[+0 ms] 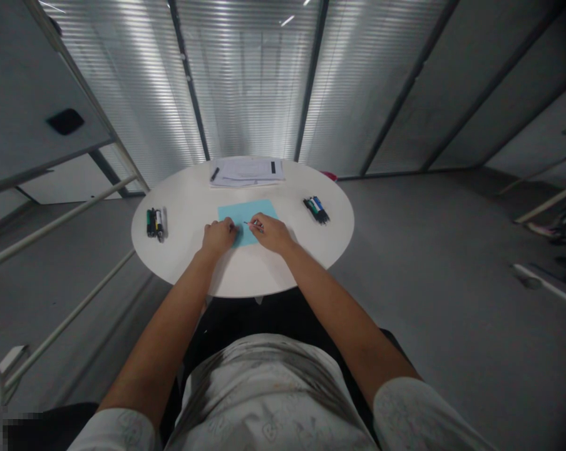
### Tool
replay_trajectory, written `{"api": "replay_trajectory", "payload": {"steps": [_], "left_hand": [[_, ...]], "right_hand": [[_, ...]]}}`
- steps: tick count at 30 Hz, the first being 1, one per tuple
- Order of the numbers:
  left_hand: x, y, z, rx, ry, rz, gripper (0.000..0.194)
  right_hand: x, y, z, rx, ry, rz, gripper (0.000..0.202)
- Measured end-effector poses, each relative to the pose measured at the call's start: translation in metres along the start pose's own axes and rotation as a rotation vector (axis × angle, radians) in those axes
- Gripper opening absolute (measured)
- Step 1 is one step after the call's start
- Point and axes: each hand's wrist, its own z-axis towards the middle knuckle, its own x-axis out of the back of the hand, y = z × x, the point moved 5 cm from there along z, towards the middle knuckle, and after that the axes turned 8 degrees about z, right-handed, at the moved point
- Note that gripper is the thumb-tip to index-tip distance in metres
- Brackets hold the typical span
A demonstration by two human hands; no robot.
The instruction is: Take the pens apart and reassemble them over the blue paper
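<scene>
A light blue sheet lies on the round white table in front of me. At the sheet's left edge, my left hand is closed around a small dark object, too small to name. Over the sheet's right part my right hand pinches a thin pen, its tip pointing left toward my left hand. A short gap separates the two hands. Fingers of both hands are curled, and parts of what they hold are hidden.
Several markers lie at the table's left side, and several pens are grouped at the right. White papers with a dark marker on them lie at the far edge. A pale metal frame stands left.
</scene>
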Motion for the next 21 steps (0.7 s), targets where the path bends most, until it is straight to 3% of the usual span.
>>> {"api": "replay_trajectory", "payload": {"steps": [7, 15, 21], "left_hand": [[-0.0002, -0.0011, 0.0056, -0.118, 0.097, -0.254, 0.018], [-0.0011, -0.0051, 0.0074, -0.116, 0.197, -0.439, 0.025], [-0.0024, -0.005, 0.0062, -0.09, 0.18, -0.53, 0.032]], "right_hand": [[0.0007, -0.0016, -0.0004, -0.012, -0.013, 0.01, 0.016], [0.0017, -0.0017, -0.0012, -0.006, -0.001, 0.011, 0.018], [0.0015, -0.0012, -0.0011, 0.004, -0.006, 0.009, 0.018]]}}
